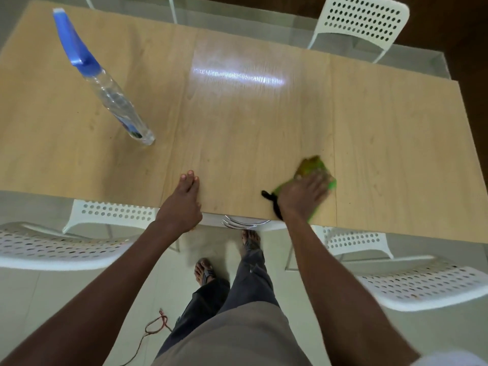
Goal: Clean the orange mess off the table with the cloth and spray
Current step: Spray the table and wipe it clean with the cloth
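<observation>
A green cloth [314, 167] with an orange-brown stain lies on the wooden table [237, 122] near its front edge. My right hand [302, 195] presses flat on the cloth, blurred by motion, with a black band at the wrist. My left hand [183, 202] rests flat on the table's front edge, fingers straight. A clear spray bottle [113, 93] with a blue trigger head stands on the table at the left, apart from both hands. A faint orange smear shows at the table edge under my left hand.
White perforated chairs stand around the table: one at the far right [364, 19], two pushed in at the near side [111, 212] [356, 241], and two seats [52, 247] [427, 283] beside my arms. A red cord [155, 323] lies on the floor.
</observation>
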